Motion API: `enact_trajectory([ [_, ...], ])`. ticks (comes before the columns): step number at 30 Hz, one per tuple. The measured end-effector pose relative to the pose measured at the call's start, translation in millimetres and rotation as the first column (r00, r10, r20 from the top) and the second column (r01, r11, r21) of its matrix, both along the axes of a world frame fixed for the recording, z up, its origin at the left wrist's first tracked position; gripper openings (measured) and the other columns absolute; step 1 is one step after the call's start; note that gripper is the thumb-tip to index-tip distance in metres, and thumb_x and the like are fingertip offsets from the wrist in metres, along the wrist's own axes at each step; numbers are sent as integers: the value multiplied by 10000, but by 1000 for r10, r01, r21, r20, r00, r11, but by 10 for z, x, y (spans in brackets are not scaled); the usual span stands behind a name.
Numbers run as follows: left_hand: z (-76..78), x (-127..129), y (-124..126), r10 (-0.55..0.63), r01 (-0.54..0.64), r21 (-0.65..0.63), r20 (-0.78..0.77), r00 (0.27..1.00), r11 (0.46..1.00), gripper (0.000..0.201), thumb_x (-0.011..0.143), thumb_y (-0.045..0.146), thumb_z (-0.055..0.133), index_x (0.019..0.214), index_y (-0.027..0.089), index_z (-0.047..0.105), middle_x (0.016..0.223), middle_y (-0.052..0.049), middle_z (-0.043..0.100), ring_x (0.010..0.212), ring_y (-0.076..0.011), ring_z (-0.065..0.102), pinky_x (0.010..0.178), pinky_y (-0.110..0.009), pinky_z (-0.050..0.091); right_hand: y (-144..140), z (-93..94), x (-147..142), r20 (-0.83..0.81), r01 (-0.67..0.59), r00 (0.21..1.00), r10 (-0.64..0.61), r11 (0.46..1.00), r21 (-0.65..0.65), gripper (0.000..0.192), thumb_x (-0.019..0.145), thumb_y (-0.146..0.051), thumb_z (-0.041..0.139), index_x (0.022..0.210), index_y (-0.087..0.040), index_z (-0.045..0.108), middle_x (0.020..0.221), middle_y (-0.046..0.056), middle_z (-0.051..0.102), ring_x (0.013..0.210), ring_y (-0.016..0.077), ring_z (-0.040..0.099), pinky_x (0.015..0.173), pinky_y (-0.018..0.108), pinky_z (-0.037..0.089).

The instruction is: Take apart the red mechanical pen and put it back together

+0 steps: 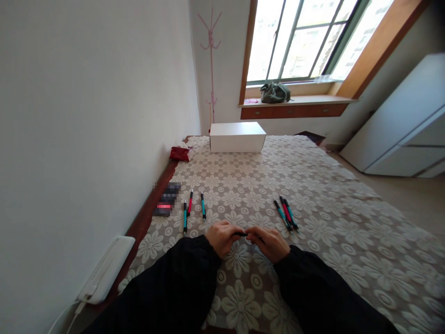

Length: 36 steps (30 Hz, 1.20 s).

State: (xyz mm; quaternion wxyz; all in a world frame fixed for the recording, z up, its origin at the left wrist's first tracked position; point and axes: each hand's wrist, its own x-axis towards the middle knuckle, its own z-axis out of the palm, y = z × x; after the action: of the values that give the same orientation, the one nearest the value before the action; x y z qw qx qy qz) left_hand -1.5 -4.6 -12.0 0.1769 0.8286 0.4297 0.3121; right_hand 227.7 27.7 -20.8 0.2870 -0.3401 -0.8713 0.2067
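My left hand [221, 235] and my right hand [269, 241] meet over the tablecloth, fingers closed on the two ends of a pen [240, 234]. Only a short black stretch of this pen shows between the fingertips; my hands hide the rest. To the left of my left hand lie two teal-and-black pens, a nearer pen [185, 219] and another pen [203, 207], along with a red-and-black pen [190, 204]. Beyond my right hand, a red pen [286, 211] rests close between a teal pen [282, 215] and a second teal pen [291, 215].
A flowered cloth [239, 304] covers the table. At its far end stands a white box [237, 143], with a red tissue pack [180, 153] left of it. A blurred-out phone [168, 199] lies by the left edge. Against the wall sits a white power strip [107, 269].
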Motion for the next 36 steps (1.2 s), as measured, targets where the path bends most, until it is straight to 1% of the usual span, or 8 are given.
enact_trajectory([
  [5,2,-2,-6,-8,8,16,-4,1000,1000,212,972,270,573,1106,213,728,981,-42,779,910,-197,701,874,-324,565,4,1,-6,9,-31,999,31,999,-22,267,1043,-362,429,1026,-249,671,725,2,737,625,168,710,622,262,545],
  [10,-22,-9,7,-24,24,5,-20,1000,1000,226,977,279,568,1128,206,719,1030,-38,780,919,-203,698,872,-327,558,-5,-31,-1,24,-32,999,33,999,-24,241,1041,-351,434,1057,-251,653,726,2,736,641,178,721,620,266,537],
  [16,-42,-2,26,-51,53,32,-63,997,998,255,981,272,559,1173,199,711,1025,-50,780,892,-208,699,859,-342,551,-9,-45,-8,20,3,1000,-4,999,40,225,1043,-352,441,1047,-255,643,734,-2,734,642,181,720,617,277,544],
  [19,-13,11,15,-53,55,31,-67,996,998,249,985,256,538,1148,199,717,1008,-54,778,889,-207,697,853,-341,549,-10,-54,-4,1,14,1000,-14,995,103,209,1040,-342,467,1030,-248,654,818,24,741,708,183,725,657,278,556],
  [24,80,10,-10,19,-20,-20,-25,999,1000,205,939,194,578,1084,212,722,1049,-28,777,922,-208,691,879,-340,538,29,-15,47,16,15,1000,-19,980,200,177,1004,-367,561,1030,-228,668,873,65,715,789,210,693,728,316,554],
  [30,113,-42,11,135,-136,-57,-22,991,989,206,940,206,584,1094,208,721,1016,-37,774,903,-208,686,861,-337,531,150,46,169,121,65,988,-99,964,259,323,935,-386,666,1204,-215,615,1051,91,710,968,272,654,854,409,522],
  [34,108,-65,23,152,-154,-56,-44,987,986,232,963,230,564,1139,227,716,1020,-22,778,902,-210,679,843,-337,529,176,38,190,203,30,976,-83,967,251,121,957,-317,612,1024,-230,665,1003,72,706,926,251,650,808,383,508],
  [36,107,-76,27,153,-156,-54,-55,987,986,233,962,226,565,1138,232,718,1016,-17,778,899,-210,675,836,-337,529,174,28,182,215,15,974,-67,972,236,114,979,-280,568,928,-232,657,930,59,696,875,231,645,782,363,501],
])
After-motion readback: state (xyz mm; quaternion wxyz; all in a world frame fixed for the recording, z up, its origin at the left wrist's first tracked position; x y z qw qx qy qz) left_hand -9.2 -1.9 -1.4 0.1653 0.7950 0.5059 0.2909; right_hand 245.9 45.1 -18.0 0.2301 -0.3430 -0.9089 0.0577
